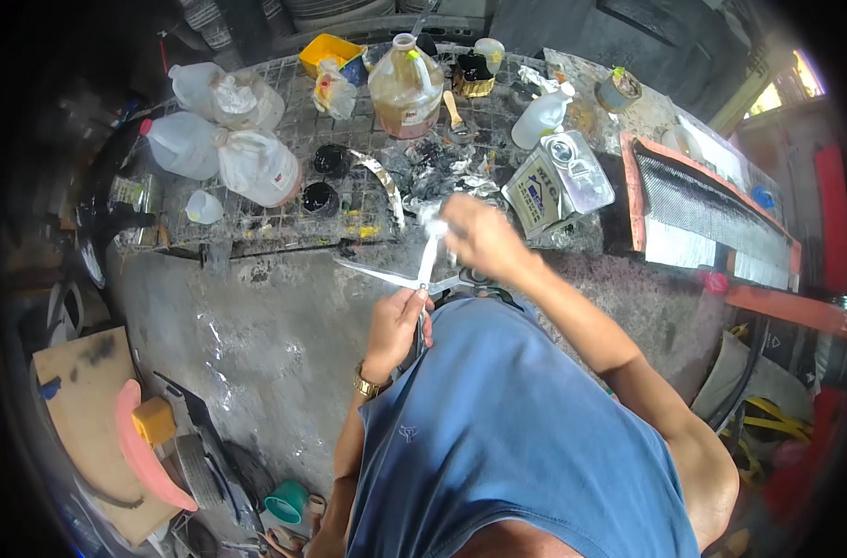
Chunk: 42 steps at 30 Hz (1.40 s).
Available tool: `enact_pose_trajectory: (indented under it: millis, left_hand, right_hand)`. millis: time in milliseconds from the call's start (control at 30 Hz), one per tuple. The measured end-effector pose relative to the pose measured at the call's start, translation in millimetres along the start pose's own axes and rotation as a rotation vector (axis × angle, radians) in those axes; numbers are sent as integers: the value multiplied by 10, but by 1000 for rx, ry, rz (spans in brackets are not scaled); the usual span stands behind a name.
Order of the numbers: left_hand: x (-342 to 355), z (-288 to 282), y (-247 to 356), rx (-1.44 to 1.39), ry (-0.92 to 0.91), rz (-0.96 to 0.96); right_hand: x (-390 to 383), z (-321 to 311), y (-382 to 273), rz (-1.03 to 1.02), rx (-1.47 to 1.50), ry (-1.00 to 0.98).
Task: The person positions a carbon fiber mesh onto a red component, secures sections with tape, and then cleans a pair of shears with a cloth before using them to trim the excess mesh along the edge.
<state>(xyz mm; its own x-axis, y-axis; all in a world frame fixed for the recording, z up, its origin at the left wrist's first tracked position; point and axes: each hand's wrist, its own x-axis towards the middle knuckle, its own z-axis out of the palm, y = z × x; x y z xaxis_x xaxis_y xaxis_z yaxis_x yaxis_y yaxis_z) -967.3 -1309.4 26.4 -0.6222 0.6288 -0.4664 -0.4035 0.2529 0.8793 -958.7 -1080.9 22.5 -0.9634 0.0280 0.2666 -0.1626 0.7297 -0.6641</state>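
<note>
Head view, left hand: the left hand (393, 330) is clamped on the scissors (427, 264) close to the pivot, thumb on the metal. A small slip there could let the blades swing together.

Scissors: held in front of the body, near the front edge of the desk (273, 230), blades spread wide. One points left, bare; the other points up toward the right hand (487, 240).

Right hand: closed on a white wad (433, 223) at the upper blade's tip. If the wad is thin or slides along the edge, the blade could reach skin; how thick it is, cannot tell.

Shirt side: one handle loop lies close by the blue shirt (535, 400); cloth could snag if the scissors turn. Whether they touch, cannot tell.

Desk clutter: crumpled scraps (437, 167) lie just beyond the right hand, a curved strip (383, 186) to their left. A hurried pull on the wad could sweep into them.

Containers: a rectangular can (540, 191) stands right of the right hand, an amber jug (406, 93) farther back, a dark cup (320, 198) to the left. A wide elbow or wrist swing could knock the can, the nearest of these.
</note>
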Motion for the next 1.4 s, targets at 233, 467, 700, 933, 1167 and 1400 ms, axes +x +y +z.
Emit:
enact_pose_trajectory:
  millis: [233,467,700,933,1167,1400]
  left_hand:
    - [26,-114,99,19,202,136]
    - [253,-74,100,120,166,374]
    - [299,10,192,328,147,349]
    - [316,109,172,292,167,302]
    - [193,-21,85,209,121,228]
    - [479,-138,156,65,43,350]
  right_hand:
    - [192,-520,191,692,1103,292]
    - [62,333,-185,383,691,-76]
    - [108,296,-104,599,1263,-31]
    - [374,179,-7,610,1358,163]
    - [600,-519,708,568,1265,410]
    - [179,90,-150,521,931,-265]
